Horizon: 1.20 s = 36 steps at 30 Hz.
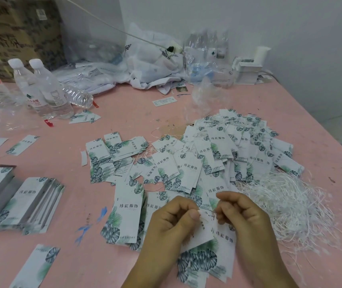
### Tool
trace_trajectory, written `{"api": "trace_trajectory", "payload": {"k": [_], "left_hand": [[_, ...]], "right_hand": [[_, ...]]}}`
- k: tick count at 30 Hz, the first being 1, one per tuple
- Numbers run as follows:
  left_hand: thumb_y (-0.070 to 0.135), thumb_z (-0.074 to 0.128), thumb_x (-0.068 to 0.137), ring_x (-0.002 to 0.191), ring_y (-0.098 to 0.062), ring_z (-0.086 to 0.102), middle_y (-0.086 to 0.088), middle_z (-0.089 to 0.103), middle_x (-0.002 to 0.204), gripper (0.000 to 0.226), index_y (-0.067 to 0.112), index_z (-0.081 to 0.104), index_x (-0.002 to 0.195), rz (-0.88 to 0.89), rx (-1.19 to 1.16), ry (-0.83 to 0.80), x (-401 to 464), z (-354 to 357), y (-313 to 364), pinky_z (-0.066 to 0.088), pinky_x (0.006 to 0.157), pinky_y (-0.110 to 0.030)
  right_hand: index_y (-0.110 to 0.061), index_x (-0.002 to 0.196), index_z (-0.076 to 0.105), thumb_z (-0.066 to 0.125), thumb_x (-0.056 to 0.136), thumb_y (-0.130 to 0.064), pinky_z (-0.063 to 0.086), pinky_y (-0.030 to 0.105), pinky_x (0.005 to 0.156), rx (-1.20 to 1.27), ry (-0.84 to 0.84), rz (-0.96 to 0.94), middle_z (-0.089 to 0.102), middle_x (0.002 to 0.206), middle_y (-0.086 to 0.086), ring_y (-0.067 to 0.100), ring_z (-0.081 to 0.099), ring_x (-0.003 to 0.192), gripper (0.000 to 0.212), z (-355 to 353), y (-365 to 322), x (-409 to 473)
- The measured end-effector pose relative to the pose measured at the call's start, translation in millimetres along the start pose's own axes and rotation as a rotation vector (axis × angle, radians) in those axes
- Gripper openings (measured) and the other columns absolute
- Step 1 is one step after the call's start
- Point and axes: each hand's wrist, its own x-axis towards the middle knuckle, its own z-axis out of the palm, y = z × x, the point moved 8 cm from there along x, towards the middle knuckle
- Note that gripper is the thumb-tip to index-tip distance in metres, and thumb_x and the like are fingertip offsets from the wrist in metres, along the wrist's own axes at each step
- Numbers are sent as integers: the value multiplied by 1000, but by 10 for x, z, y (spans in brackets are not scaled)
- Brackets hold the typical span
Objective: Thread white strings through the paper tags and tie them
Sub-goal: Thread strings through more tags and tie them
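Both hands were low centre, nearly meeting over the near edge of the pink bench. Left hand had fingers curled, thumb and forefinger pinching the top edge of a paper tag. Right hand was curled too, fingertips pinched just beside the left thumb; it probably had a string end, but that was too fine to confirm.

Key relation: the held tag ran its long axis down and away from the pinch toward the person, top edge up between the two thumbs. The hole wasn't visible; I'd guess it sat right at that top edge, so the string has to go in from the right hand's side, across the short gap. Right hand was the nearer to the supply as well: the loose white strings lay just to its right, touching the tag pile's edge.

Judgement: mid-thread on one tag, knot not yet made.

Strung tags were heaped beyond the hands. Unthreaded stacks sat well to the left. Water bottles stood far left.
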Motion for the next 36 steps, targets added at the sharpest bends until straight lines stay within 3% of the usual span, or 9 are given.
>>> {"api": "trace_trajectory", "payload": {"k": [4, 7, 9, 15, 19, 21, 25, 31, 36], "left_hand": [[43, 86, 71, 46, -8, 46, -3, 58, 65, 30, 17, 70, 76, -22, -312, -85, 8, 40, 68, 39, 42, -15], [31, 83, 78, 57, -8, 54, -3, 64, 79, 20, 16, 70, 79, -21, -593, -151, 12, 81, 154, 45, 48, -17], [23, 78, 83, 64, -10, 56, -3, 63, 85, 14, 13, 69, 84, -20, -763, -188, 18, 85, 203, 47, 53, -20], [18, 62, 96, 75, -14, 57, -5, 62, 94, 9, 11, 66, 93, -28, -993, -180, 67, 21, 204, 48, 65, -23], [21, 77, 84, 70, -11, 58, -2, 63, 91, 10, 15, 70, 88, -50, -990, -8, 129, -128, 74, 48, 57, -21], [27, 70, 89, 67, -10, 59, -2, 64, 89, 13, 14, 71, 86, -94, -1011, 85, 158, -163, -17, 48, 55, -20], [18, 62, 83, 56, -11, 55, -4, 62, 72, 15, 12, 72, 74, -177, -744, 324, 157, -209, -228, 47, 47, -19], [21, 65, 91, 55, -12, 49, -4, 59, 62, 15, 20, 68, 77, -80, 95, 213, 15, -64, -230, 40, 51, -21], [13, 67, 91, 62, -10, 54, -7, 62, 73, 17, 27, 72, 82, 72, 349, 212, -19, -20, -113, 43, 58, -22]], "right_hand": [[-32, 105, 71, 62, 86, 1, 50, 15, 84, 29, -165, 59, 73, 105, 2, 15, 68, 102, 39, 125, 93, -11], [-31, 123, 62, 69, 79, -20, 46, 20, 98, 74, -467, 94, 66, 125, 4, 19, 60, 120, 46, 403, 123, -144], [-29, 125, 61, 72, 80, -22, 48, 25, 97, 90, -575, 106, 66, 124, 7, 23, 61, 119, 47, 540, 145, -217], [-17, 104, 72, 83, 68, -49, 45, 43, 76, -36, -466, 197, 68, 92, 26, 25, 61, 80, 49, 502, 266, -176], [-20, 114, 70, 78, 76, -37, 48, 56, 94, 42, -480, 292, 71, 108, 19, 43, 65, 101, 42, 412, 302, -173], [-20, 115, 69, 75, 78, -27, 47, 57, 98, 151, -461, 350, 70, 114, 19, 40, 65, 107, 39, 393, 337, -153], [-11, 105, 73, 71, 75, -6, 58, 46, 77, 425, -307, 408, 69, 109, 25, 35, 69, 94, 30, 331, 367, -80], [-4, 109, 70, 58, 80, -2, 56, 35, 53, 597, -194, 429, 69, 105, 28, 30, 70, 77, 31, 291, 374, -42], [-5, 109, 70, 58, 79, 0, 58, 38, 61, 567, -161, 401, 68, 105, 29, 31, 69, 80, 32, 277, 372, -53]]}}
